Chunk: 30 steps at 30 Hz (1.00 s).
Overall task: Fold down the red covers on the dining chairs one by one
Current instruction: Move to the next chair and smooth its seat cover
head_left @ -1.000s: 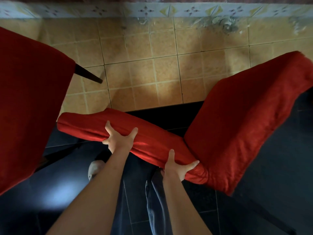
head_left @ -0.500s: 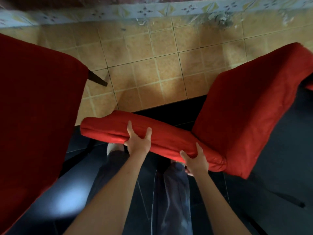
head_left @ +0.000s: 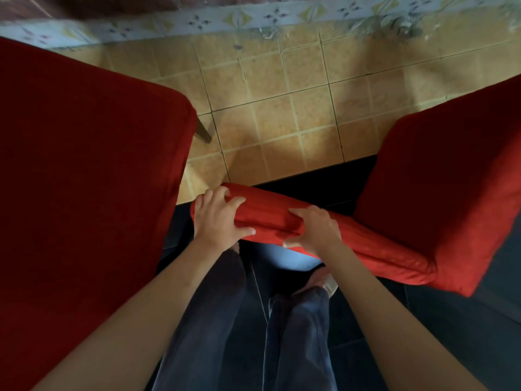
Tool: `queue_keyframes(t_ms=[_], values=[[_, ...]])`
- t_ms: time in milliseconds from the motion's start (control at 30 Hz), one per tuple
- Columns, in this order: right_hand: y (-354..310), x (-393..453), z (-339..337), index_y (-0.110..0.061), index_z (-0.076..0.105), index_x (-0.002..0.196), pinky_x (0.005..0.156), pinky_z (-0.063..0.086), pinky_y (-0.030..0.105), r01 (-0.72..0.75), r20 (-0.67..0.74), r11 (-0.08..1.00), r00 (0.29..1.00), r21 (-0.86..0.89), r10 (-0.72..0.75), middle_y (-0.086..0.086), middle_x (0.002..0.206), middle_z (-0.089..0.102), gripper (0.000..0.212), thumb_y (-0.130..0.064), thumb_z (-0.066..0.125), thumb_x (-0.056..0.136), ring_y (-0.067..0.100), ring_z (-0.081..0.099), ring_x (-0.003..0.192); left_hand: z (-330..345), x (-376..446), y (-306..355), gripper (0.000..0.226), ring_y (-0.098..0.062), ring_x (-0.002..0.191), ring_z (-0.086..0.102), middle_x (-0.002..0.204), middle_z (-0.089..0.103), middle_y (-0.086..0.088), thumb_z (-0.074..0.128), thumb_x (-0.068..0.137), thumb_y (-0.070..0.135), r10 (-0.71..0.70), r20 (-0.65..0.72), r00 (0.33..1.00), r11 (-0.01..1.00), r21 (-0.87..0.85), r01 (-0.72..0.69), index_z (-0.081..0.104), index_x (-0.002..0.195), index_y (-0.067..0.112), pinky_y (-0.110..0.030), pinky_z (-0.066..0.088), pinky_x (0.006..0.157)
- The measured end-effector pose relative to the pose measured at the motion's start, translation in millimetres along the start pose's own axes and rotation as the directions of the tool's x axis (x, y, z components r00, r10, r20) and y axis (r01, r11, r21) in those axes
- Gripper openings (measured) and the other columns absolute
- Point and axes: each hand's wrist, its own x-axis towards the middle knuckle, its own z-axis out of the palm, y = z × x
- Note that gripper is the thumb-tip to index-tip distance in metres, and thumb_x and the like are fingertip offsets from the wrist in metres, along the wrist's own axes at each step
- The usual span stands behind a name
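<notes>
Nearest to me I see my two legs in blue jeans (head_left: 225,320), standing on a dark floor (head_left: 451,334), and one foot (head_left: 321,280) shows just below the chair. My two bare forearms go forward from the lower corners of the view. My left hand (head_left: 217,218) grips the left end of the red cover (head_left: 366,244) on the top edge of a chair back; the fingers are curled over the far side of the roll of cloth and the thumb lies along the near side. My right hand (head_left: 315,230) grips the same cover a little to the right, fingers curled over the top and the thumb pressed under the near edge, so both hands are closed around the cloth and are near each other. The cover here looks thick and bunched, with long wrinkles along it. It runs to the right and meets the red seat (head_left: 439,187) of this chair, which rises toward the right edge of the view. At my left a second chair (head_left: 84,193), also covered in dark red cloth, fills most of that side, and one dark leg (head_left: 203,131) of it shows beyond its corner. Farther away the floor changes to tan tiles (head_left: 282,108) with pale joints. At the far end runs a pale band (head_left: 253,18) with small flower and diamond patterns.
</notes>
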Motion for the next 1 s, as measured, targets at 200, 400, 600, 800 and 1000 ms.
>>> queue_keyframes(t_ms=[200,400,600,800,1000], values=[[-12,9,14,-0.036,0.03,0.149,0.11,0.026,0.043,0.064,0.029,0.995,0.998,-0.074,-0.062,-0.002,0.146,0.041,0.106,-0.053,0.083,0.059,0.023,0.039,0.133,0,11,-32,0.094,-0.02,0.123,0.048,0.13,0.056,0.003,0.073,0.053,0.072,0.065,0.123,0.99,0.99,-0.133,-0.048,0.051,0.135,0.031,-0.046,0.026,0.111],[-16,16,25,-0.038,0.032,0.147,0.112,0.023,0.048,0.048,-0.016,0.993,0.999,-0.112,-0.05,-0.003,0.139,0.047,0.107,-0.061,0.081,0.055,0.022,0.041,0.13,2,13,-36,0.099,-0.02,0.12,0.048,0.129,0.056,0.003,0.075,0.048,0.072,0.074,0.141,0.987,0.986,-0.16,-0.051,0.052,0.134,0.029,-0.039,0.034,0.103],[-18,23,26,-0.031,0.047,0.136,0.103,0.032,0.041,0.009,-0.042,0.989,0.999,-0.145,-0.015,-0.002,0.127,0.054,0.097,-0.065,0.079,0.051,0.021,0.05,0.121,-2,12,-37,0.113,-0.022,0.129,0.037,0.136,0.046,0.003,0.077,0.042,0.074,0.086,0.206,0.975,0.996,-0.037,-0.081,0.041,0.139,0.027,-0.048,0.042,0.1],[-19,21,23,-0.018,0.058,0.103,0.085,0.04,0.035,-0.027,-0.127,0.995,0.992,-0.093,0.015,0.0,0.106,0.058,0.071,-0.058,0.084,0.05,0.022,0.056,0.105,-3,11,-46,0.105,-0.018,0.114,0.051,0.123,0.056,0.004,0.077,0.046,0.075,0.044,0.19,0.981,0.999,0.016,-0.048,0.047,0.132,0.022,-0.034,0.048,0.079],[-16,15,20,-0.019,0.057,0.102,0.091,0.036,0.039,-0.024,-0.123,0.985,0.992,-0.169,0.003,0.001,0.109,0.058,0.069,-0.062,0.081,0.054,0.021,0.055,0.107,1,1,-44,0.103,-0.02,0.113,0.051,0.125,0.054,0.004,0.081,0.046,0.068,0.052,0.126,0.991,0.995,-0.089,-0.041,0.045,0.133,0.024,-0.035,0.048,0.08]])
